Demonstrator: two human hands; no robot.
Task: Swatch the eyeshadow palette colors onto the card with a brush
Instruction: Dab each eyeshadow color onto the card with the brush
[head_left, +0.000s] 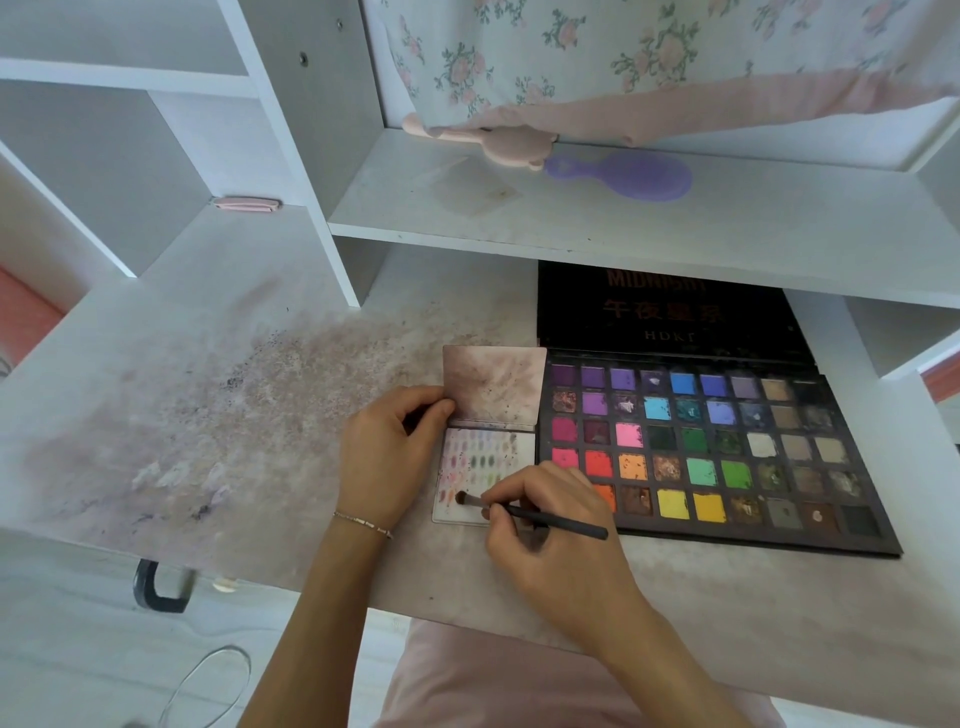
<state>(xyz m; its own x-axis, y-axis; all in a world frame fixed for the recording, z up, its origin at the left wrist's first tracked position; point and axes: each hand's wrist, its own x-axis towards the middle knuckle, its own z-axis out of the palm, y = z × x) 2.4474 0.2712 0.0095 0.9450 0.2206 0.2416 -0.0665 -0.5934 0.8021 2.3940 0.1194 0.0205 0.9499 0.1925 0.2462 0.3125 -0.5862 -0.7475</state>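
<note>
While the brush (530, 512) lies pinched in the right hand (550, 540), its brown tip touches the lower left part of the card (522, 447), a white card flat on the desk just left of the palette. Rows of small pink, green and grey swatches already mark that card; they are too faint to count surely. The left hand (389, 452) is curled, fingers closed on the left edge of a second, dusty pink-stained card (493, 384) standing tilted above the first, so two cards in all. One eyeshadow palette (711, 447) lies open, touching the cards' right edges: five rows of nine pans, purples and blues on top, yellows and oranges at the bottom. Its black lid (670, 312) reads "MIDNIGHT", partly cut off, then Chinese characters, then "HDKT". Powder stains the white desk (208, 415). On the shelf above, one purple hairbrush (628, 176) lies beside floral fabric (623, 52).
</note>
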